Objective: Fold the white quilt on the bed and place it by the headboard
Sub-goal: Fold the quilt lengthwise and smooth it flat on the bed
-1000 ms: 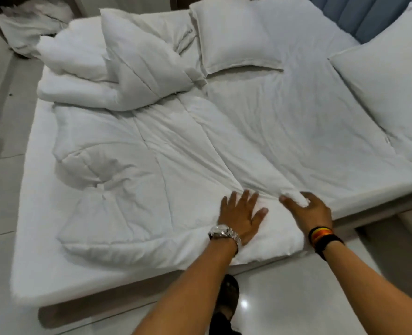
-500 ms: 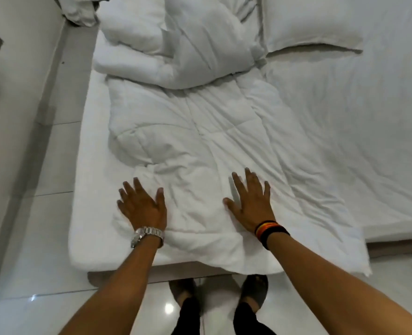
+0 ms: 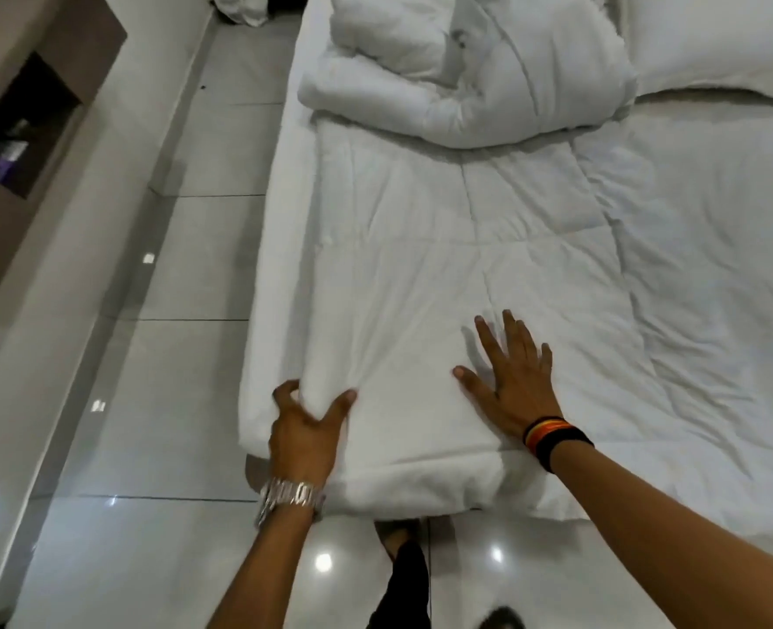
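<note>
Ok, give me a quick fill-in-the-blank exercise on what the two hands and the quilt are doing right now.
1. The left hand, the one with the ____ at its wrist, grips the quilt at its near left edge.
2. The right hand lies ____ on the quilt, fingers spread.
3. The far end of the quilt lies in a ____ heap.

Missing words: watch; flat; bunched

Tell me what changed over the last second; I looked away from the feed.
Both hands slid left along the quilt's near edge. The left hand, flat before, now curls in a grip on the quilt's left corner. The right hand let go of the edge it pinched and lies flat. The stretch between them looks smoother. The bunched far end and the pillow stayed put.
</note>
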Demonstrator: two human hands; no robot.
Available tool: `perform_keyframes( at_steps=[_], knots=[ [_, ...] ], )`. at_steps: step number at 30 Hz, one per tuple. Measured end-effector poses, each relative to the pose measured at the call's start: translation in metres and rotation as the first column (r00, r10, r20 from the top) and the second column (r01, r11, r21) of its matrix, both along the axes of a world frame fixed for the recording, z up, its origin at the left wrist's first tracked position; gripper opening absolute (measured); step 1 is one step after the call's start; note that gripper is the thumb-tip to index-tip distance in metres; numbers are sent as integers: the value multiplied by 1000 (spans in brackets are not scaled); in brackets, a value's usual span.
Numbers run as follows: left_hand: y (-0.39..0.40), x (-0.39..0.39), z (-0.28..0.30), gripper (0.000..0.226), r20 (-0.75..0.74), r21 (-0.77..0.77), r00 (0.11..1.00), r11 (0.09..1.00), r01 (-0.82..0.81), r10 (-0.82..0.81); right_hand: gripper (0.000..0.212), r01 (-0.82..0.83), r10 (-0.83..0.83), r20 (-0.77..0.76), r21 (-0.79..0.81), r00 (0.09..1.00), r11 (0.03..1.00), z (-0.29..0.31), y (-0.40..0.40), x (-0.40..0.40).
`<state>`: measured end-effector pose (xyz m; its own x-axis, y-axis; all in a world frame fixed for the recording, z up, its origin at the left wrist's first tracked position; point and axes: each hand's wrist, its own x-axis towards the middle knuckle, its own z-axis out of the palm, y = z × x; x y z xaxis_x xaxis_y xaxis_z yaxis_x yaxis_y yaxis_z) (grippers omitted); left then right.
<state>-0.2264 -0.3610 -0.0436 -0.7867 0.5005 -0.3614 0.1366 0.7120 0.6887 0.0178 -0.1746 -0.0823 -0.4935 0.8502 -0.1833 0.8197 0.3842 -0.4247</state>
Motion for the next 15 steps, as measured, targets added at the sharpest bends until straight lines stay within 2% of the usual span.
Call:
perform_keyframes(
  at_steps=[2, 3, 5, 7, 10, 13, 15],
  knots=[
    [-56, -8, 1, 92, -41, -26, 998, 998, -53, 52, 82, -43, 43, -32, 4, 999, 999, -6, -23, -2],
    [-78, -9, -4, 94, -34, -67, 997, 996, -66, 64, 82, -82, 82, 15, -14, 997, 997, -13, -34, 0],
    [-122, -1, -23, 104, 6, -201, 997, 977, -68, 71, 86, -196, 207, 209, -75, 956, 978, -31, -58, 12],
    [-150, 5, -43, 117, 42, -295, 998, 955, -41, 56, 91, -223, 254, 350, -128, 901, 966, -46, -79, 24],
    [-145, 16, -55, 122, 77, -203, 997, 979, -10, 26, 89, -173, 205, 327, -124, 922, 977, -47, -101, 37],
    [-107, 46, -53, 98, -109, -75, 988, 992, 99, -107, 85, -153, 178, 318, -103, 931, 983, -39, -104, 57],
    [-73, 68, -49, 84, -190, -41, 952, 970, 239, -242, 83, -61, 90, 307, -101, 947, 993, -31, -96, 70]
  ],
)
